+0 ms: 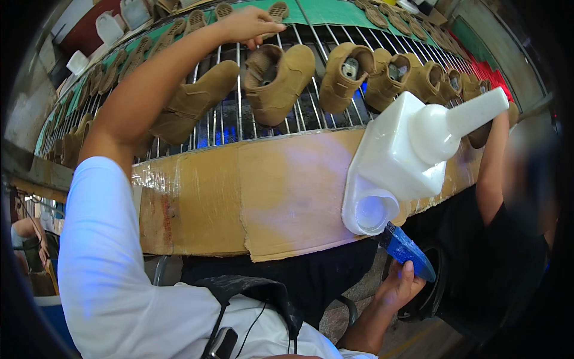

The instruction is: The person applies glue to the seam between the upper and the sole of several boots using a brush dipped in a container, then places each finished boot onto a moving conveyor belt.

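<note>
Nearest the camera, the right hand is closed around one blue brush handle, low at the right. The handle's upper end sits in the round opening of one white plastic jug, which hangs against the front of the line; the jug's capped spout points up and to the right.

Behind the jug, one cardboard strip covers the front edge of the conveyor, with clear tape at its left end.

Above the cardboard runs a metal wire rack. Tan suede boots lie on it in one row. Three lie directly ahead: one boot on its side at the left, one in the middle, one to its right. At least four more continue toward the right; the far ones are too small to count.

The left hand reaches over the rack, fingers loosely curled, holding nothing, just above the middle boot.

Beyond the rack, rows of shoe soles line a green belt; number uncertain.

At the right, another person's arm rises toward the rack.
</note>
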A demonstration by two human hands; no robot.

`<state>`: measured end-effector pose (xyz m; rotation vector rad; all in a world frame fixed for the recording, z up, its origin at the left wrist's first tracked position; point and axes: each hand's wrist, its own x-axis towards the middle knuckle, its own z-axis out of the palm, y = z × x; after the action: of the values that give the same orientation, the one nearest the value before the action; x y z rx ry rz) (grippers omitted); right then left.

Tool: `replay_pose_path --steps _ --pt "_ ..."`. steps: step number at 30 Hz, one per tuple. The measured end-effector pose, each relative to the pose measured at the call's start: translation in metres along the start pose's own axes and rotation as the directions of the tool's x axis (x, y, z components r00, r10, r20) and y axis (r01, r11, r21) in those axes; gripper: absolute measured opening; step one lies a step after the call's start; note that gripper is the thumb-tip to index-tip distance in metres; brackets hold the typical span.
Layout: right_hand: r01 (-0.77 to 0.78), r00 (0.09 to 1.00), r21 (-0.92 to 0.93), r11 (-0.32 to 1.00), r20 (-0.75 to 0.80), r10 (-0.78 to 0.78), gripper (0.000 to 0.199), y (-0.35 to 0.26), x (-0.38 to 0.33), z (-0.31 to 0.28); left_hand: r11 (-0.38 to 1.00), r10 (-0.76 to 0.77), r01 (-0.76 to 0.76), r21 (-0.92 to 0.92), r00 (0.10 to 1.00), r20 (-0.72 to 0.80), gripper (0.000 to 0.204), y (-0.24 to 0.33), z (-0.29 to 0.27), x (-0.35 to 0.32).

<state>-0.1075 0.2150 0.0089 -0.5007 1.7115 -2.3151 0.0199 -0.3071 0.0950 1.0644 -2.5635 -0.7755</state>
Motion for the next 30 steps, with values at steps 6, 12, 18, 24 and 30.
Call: replay_pose_path --steps 6,12,18,24,30 --pt "-0.009 0.995 0.060 0.998 0.103 0.003 0.025 0.001 -0.010 0.004 0.677 -0.203 0.215 0.704 0.974 -0.103 0.065 -0.075 -0.034 -0.133" --pt "0.001 0.997 0.029 1.000 0.081 -0.004 0.027 -0.006 -0.026 0.022 0.769 0.060 0.100 0.632 0.972 -0.226 0.036 -0.102 -0.012 -0.157" --pt "0.077 0.997 -0.078 0.994 0.002 -0.077 0.026 -0.022 -0.042 0.028 0.790 0.275 -0.041 0.612 0.916 -0.293 0.029 -0.089 0.009 -0.110" --pt "0.096 0.995 -0.118 0.988 0.036 -0.092 0.022 -0.027 -0.049 0.029 0.829 0.276 -0.054 0.556 0.905 -0.324 0.028 -0.077 0.030 -0.082" --pt "0.000 1.000 0.018 1.000 0.006 0.000 0.022 -0.019 -0.042 0.019 0.975 -0.100 0.131 0.181 0.980 -0.172 0.062 -0.068 0.005 -0.075"
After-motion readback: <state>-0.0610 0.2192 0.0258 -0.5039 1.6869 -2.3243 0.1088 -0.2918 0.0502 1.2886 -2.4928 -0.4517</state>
